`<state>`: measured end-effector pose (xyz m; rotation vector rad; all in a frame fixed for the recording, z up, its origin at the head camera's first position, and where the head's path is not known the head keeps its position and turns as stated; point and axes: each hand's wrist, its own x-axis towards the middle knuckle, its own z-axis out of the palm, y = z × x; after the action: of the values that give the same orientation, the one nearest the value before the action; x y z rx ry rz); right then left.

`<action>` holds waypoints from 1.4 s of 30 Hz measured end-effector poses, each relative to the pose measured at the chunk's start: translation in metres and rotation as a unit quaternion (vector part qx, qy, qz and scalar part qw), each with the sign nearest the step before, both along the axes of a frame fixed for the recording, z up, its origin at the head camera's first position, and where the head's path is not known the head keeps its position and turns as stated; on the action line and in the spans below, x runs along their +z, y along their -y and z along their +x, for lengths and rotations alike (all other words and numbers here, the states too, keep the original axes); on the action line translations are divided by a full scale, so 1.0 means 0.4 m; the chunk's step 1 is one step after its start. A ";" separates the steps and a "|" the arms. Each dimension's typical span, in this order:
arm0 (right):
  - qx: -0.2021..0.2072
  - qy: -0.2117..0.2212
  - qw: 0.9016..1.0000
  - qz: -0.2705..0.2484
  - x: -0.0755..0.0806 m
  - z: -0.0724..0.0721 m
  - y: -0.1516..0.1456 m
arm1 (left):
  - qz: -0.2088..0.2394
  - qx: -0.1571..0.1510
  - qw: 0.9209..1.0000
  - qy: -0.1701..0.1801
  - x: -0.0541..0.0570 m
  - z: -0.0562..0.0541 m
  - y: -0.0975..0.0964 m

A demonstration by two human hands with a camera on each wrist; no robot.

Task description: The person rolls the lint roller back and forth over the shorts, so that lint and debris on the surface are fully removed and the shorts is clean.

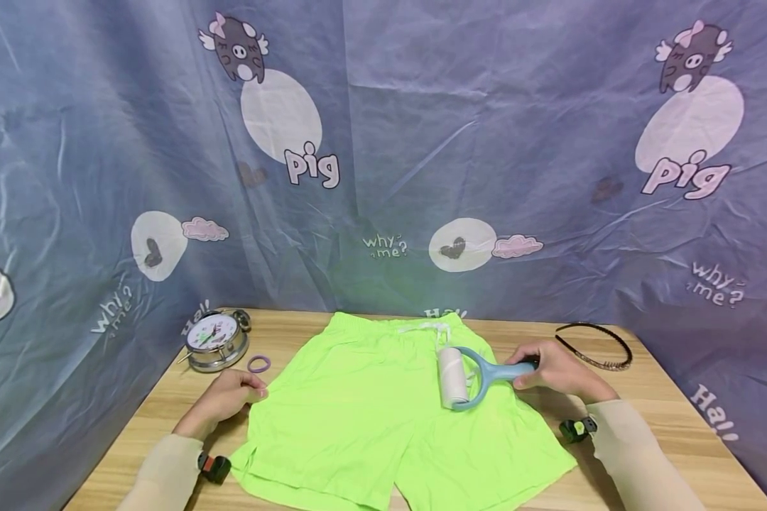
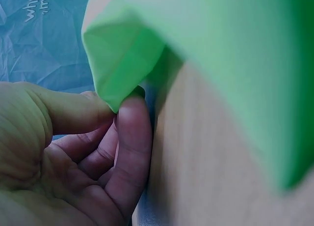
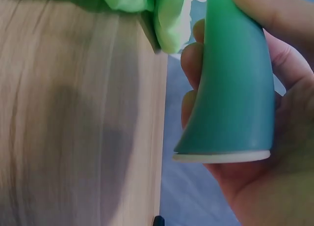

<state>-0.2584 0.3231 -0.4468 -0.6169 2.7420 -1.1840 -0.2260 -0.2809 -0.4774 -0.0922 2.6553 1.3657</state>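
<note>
Rolling a garment by hand. We saw a pair of bright lime-green fabric shorts [image 1: 332,419] spread flat on a pale wood-grained table [image 1: 166,399], waistband toward the far side. The bare left hand [image 1: 225,399] pinched the side edge of the shorts between thumb and forefinger. The bare right hand [image 1: 556,369] had its fingers curled round the handle of a blue plastic lint roller [image 1: 488,375], whose white cylindrical roll [image 1: 452,377] lay over the right-hand part of the shorts; how firmly it pressed, we could not tell. We judged the step to be a pass over the cloth. Since the roll's axis ran from near to far, we considered sideways strokes, along the line of the handle, the ones that would let it turn rather than skid. Strokes drawn away from the pinched edge would best keep the cloth taut; strokes toward it risked ruffling the cloth into folds. We advised light, even pressure and care at the thin white drawstring [image 1: 445,333], close to the roll's far end, where a sticky surface might catch.
</note>
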 end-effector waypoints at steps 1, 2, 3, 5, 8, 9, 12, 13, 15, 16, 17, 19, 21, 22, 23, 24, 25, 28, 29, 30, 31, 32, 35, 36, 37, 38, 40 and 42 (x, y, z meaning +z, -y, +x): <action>0.000 0.002 1.000 0.001 0.002 0.001 -0.004 | -0.001 0.000 1.000 0.000 0.000 0.000 0.000; -0.001 0.006 1.000 0.001 0.003 0.002 -0.008 | -0.001 0.001 1.000 0.001 0.000 0.001 -0.001; -0.005 0.010 1.000 0.004 0.005 0.003 -0.011 | -0.002 0.002 1.000 0.001 0.000 0.001 -0.001; -0.010 0.017 1.000 0.012 0.010 0.004 -0.018 | -0.002 0.002 1.000 0.002 -0.002 0.002 -0.002; -0.018 0.021 0.999 0.022 0.016 0.007 -0.028 | -0.001 0.002 1.000 0.002 -0.003 0.002 -0.002; -0.021 0.021 0.999 0.025 0.017 0.008 -0.031 | -0.001 0.001 1.000 0.003 -0.004 0.002 -0.002; -0.021 0.014 0.999 0.027 0.022 0.013 -0.042 | -0.002 0.000 1.000 0.001 -0.004 0.000 -0.001; -0.024 0.013 0.999 0.028 0.023 0.015 -0.045 | -0.002 -0.001 1.000 0.001 -0.004 0.001 -0.001; -0.025 0.012 0.999 0.030 0.027 0.018 -0.052 | -0.004 -0.002 1.000 0.000 -0.004 0.001 0.000; -0.025 0.011 0.999 0.032 0.028 0.020 -0.057 | -0.004 -0.001 1.000 0.001 -0.004 0.001 0.000; -0.029 0.011 0.999 0.034 0.029 0.021 -0.061 | -0.005 -0.002 1.000 0.002 -0.003 0.002 0.000; -0.032 0.009 0.999 0.039 0.033 0.025 -0.071 | -0.006 -0.004 1.000 0.001 -0.002 0.002 -0.001; -0.037 0.008 0.998 0.044 0.036 0.028 -0.081 | -0.004 -0.003 1.000 0.002 -0.001 0.003 -0.002; -0.040 0.006 0.998 0.048 0.037 0.029 -0.086 | -0.005 -0.003 1.000 0.002 -0.001 0.002 -0.002; -0.043 0.004 0.998 0.051 0.039 0.031 -0.091 | -0.006 -0.005 1.000 0.000 -0.001 0.002 -0.002; -0.045 0.003 0.998 0.054 0.041 0.033 -0.096 | -0.006 -0.004 1.000 0.000 -0.001 0.002 -0.003; -0.048 0.002 0.997 0.057 0.042 0.035 -0.101 | -0.006 -0.003 1.000 0.000 0.000 0.002 -0.003; -0.052 -0.001 0.997 0.061 0.046 0.042 -0.117 | -0.008 -0.001 1.000 0.000 0.000 0.000 -0.004; -0.052 -0.001 0.997 0.059 0.048 0.045 -0.122 | -0.008 -0.001 1.000 0.001 0.001 0.000 -0.004; -0.052 -0.002 0.997 0.058 0.049 0.047 -0.127 | -0.008 0.000 1.000 0.001 0.001 0.000 -0.004; -0.054 -0.003 0.997 0.057 0.050 0.050 -0.132 | -0.008 0.000 1.000 0.001 0.001 0.000 -0.004; -0.053 -0.004 0.997 0.057 0.050 0.051 -0.138 | -0.008 -0.001 1.000 0.001 0.001 -0.001 -0.004; -0.056 -0.015 0.997 0.059 0.051 0.056 -0.155 | -0.008 -0.003 1.000 -0.001 0.001 -0.001 -0.004; -0.056 -0.017 0.996 0.060 0.052 0.058 -0.161 | -0.007 -0.003 1.000 -0.001 0.000 -0.001 -0.004; -0.056 -0.017 0.996 0.061 0.052 0.059 -0.170 | -0.007 -0.004 1.000 -0.001 0.000 -0.001 -0.003; -0.053 -0.018 0.997 0.062 0.052 0.060 -0.179 | -0.007 -0.005 1.000 -0.001 -0.001 -0.001 -0.002; -0.048 -0.010 0.997 0.062 0.052 0.064 -0.201 | -0.008 -0.006 1.000 -0.001 -0.001 -0.001 -0.001; -0.041 -0.005 0.997 0.066 0.053 0.070 -0.225 | -0.009 -0.006 1.000 0.001 0.000 -0.001 0.000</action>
<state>-0.2305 0.4133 -0.4257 -0.5010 2.8516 -1.0070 -0.2264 -0.2810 -0.4776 -0.0786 2.6625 1.3370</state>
